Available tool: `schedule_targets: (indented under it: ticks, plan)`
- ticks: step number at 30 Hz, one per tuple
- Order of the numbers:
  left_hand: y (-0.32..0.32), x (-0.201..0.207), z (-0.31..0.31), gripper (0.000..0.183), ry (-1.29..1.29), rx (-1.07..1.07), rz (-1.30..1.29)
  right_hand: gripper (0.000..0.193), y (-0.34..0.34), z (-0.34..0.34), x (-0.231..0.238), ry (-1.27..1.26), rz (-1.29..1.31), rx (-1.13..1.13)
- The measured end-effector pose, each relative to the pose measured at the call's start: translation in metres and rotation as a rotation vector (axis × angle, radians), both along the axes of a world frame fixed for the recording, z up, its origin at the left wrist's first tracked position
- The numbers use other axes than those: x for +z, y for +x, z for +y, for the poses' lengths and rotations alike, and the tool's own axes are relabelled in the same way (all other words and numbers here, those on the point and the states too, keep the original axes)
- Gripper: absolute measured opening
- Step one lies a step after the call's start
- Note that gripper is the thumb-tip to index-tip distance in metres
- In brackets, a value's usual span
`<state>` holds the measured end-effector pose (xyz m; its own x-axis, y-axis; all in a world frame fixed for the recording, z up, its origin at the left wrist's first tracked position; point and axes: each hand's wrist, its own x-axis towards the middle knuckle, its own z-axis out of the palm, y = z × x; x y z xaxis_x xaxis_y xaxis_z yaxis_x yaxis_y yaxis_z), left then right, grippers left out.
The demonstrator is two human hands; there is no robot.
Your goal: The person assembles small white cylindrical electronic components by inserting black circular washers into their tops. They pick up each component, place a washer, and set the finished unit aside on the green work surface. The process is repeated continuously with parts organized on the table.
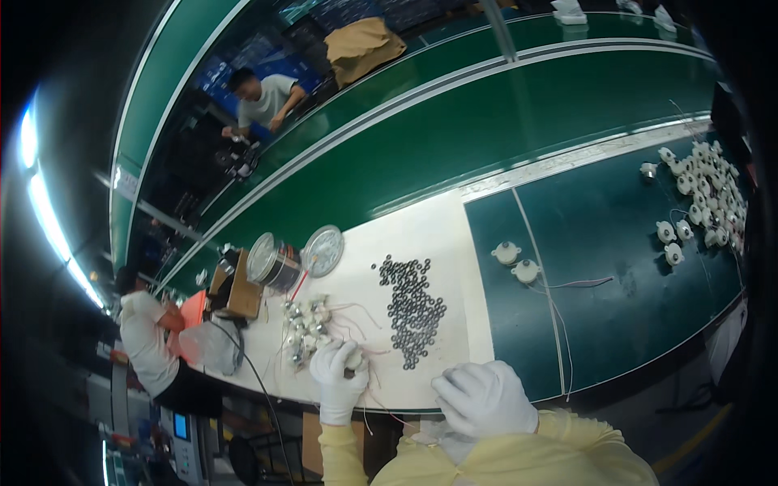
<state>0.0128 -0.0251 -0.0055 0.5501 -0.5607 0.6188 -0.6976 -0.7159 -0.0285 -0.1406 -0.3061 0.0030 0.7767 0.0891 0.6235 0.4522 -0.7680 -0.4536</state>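
Yellow sleeves [559, 445] are seen nearest. A small round part [355, 362] is gripped in the gloved left hand [335, 382], beside clustered motors [306, 326] on the surface [438, 231]. The right hand [486, 397] is curled; whether anything is held cannot be told. Dark rings [415, 312] are spread beyond.

Part [354, 361] in your left hand [336, 377], near left; wired parts [306, 322] just beyond. Your right hand [486, 401] near right. Between hands, farther: rings [412, 312] on sheet [454, 251]. Far left: can [281, 271], dish [339, 241] at its right. Far right: housing heap [713, 190].
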Motion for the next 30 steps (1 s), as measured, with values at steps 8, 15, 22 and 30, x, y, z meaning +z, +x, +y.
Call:
schedule_targets:
  ticks: [8,15,22,30]
  plan:
    - [-0.005,-0.002,0.005,0.047,-0.041,0.024,-0.005,0.024,-0.002,-0.003,0.004,0.059,-0.004,0.131]
    - [-0.025,-0.008,0.013,0.058,-0.286,0.246,-0.227,0.022,-0.002,-0.002,0.020,0.023,0.039,0.106]
    - [-0.062,0.020,-0.016,0.044,-0.568,0.012,-0.225,0.056,-0.012,0.014,-0.014,0.656,-0.060,0.170]
    - [-0.089,0.031,-0.060,0.037,-0.396,-0.310,0.044,0.082,0.001,0.069,-0.003,1.118,0.459,0.563]
